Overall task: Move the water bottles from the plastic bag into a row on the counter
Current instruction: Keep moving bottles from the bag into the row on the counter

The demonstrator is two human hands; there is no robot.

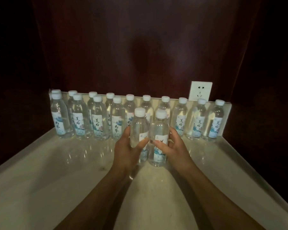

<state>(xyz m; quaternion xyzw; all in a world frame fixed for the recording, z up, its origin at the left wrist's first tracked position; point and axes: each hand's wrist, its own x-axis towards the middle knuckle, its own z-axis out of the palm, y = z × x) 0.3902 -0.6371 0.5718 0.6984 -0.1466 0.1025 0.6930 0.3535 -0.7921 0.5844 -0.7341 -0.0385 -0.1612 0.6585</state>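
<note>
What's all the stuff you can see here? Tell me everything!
water bottles on the counter: roughly fifteen, clear with white caps, standing in rows by the back wall
held water bottles: two, clear with white caps, side by side in front
counter: one, pale glossy stone, foreground
wall socket: one, white, back wall at right
wall: dark reddish-brown, behind
left hand: grips the left held bottle
right hand: grips the right held bottle
</note>
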